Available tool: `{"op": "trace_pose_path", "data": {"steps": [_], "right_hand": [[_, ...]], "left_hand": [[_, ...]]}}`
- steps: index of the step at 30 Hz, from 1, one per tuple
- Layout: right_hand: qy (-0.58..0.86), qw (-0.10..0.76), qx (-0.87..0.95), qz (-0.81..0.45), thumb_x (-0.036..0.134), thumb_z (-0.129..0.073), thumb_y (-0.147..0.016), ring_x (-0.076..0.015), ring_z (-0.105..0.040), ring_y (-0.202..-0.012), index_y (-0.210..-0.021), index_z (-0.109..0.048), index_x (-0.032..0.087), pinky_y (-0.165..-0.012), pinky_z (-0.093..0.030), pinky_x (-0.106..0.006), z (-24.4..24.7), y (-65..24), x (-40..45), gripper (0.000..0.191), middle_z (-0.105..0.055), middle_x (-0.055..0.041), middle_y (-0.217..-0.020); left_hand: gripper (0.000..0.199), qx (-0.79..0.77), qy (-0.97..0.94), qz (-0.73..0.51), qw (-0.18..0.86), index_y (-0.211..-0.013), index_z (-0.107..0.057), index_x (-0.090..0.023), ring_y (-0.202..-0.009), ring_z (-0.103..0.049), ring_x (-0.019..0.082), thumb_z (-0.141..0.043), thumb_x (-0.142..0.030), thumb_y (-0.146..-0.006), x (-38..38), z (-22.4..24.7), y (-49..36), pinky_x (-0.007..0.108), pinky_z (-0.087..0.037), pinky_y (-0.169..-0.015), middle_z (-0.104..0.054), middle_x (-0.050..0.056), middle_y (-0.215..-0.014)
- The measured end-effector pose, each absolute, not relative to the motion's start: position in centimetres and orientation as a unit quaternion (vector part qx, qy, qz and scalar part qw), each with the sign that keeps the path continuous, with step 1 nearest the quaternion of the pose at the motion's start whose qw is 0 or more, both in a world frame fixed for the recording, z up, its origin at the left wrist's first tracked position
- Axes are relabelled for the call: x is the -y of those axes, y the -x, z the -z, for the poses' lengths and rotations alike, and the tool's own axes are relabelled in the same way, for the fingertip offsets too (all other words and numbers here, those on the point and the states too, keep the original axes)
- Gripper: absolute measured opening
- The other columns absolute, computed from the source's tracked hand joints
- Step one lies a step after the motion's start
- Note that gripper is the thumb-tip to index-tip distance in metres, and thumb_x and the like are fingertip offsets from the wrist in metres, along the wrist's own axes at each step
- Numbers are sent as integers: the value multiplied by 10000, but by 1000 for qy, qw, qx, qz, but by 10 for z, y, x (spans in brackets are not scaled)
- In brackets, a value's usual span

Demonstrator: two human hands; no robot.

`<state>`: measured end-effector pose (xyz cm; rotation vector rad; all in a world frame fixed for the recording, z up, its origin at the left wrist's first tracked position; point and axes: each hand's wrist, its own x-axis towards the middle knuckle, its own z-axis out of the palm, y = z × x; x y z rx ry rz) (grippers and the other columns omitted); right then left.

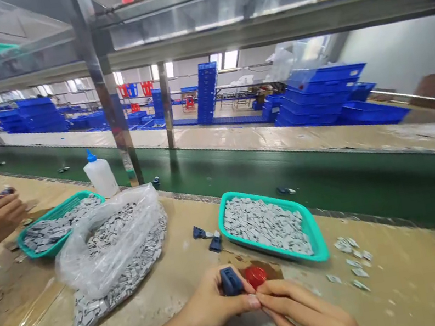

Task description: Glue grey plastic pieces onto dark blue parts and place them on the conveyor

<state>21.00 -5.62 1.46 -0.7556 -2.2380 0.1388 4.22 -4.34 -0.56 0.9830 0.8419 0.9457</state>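
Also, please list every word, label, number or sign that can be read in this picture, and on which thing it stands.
None can be read.
White squeeze bottle: no label shows.
Stacked blue crates: no print can be made out, too far and blurred.
Teal tray of small grey parts: no marks legible.
Dark blue part in the left hand, beside the right hand: no text seen.

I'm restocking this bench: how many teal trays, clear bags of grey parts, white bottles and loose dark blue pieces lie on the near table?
Teal trays: 2
Clear bag: 1
White bottle: 1
Loose dark blue pieces: 2
Total: 6
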Motion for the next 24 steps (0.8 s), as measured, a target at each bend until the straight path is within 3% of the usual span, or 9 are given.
{"op": "trace_pose_path", "data": {"steps": [2,7,12,18,24], "right_hand": [[306,378,872,-62,76,-429,-816,-131,-608,-798,-885,-616,172,-715,-505,-186,-12,-210,63,221,-625,-66,-857],[401,380,831,-63,104,-490,-784,-152,-618,-705,-799,-637,167,-632,-514,-245,11,-239,46,160,-661,-49,-776],[459,367,805,-84,107,-514,-767,-165,-585,-624,-711,-647,172,-572,-491,-292,42,-270,28,159,-657,-35,-671],[433,353,825,-78,63,-499,-773,-178,-517,-664,-765,-652,151,-579,-469,-311,52,-268,28,177,-650,-48,-688],[417,349,837,-62,41,-483,-777,-180,-457,-654,-805,-647,154,-541,-448,-299,54,-268,25,201,-639,-40,-665]], "left_hand": [[261,-365,-459,-405,702,-702,-555,-120,-630,-467,86,-715,-284,-577,48,11,-39,215,-337,-625,-553,-7,-673],[352,-425,-509,-384,643,-1061,-523,-213,-761,-468,117,-578,-257,-716,49,15,-23,244,-335,-735,-549,-3,-860],[477,-454,-523,-344,634,-1223,-404,-205,-664,-467,126,-494,-321,-770,41,11,-13,268,-363,-703,-519,-15,-683],[350,-480,-470,-411,617,-1032,-513,-184,-701,-554,125,-576,-304,-709,29,8,-7,253,-427,-693,-556,5,-766],[199,-488,-474,-407,610,-846,-564,-186,-844,-587,156,-623,-263,-673,23,2,0,267,-433,-778,-603,19,-885]]}}
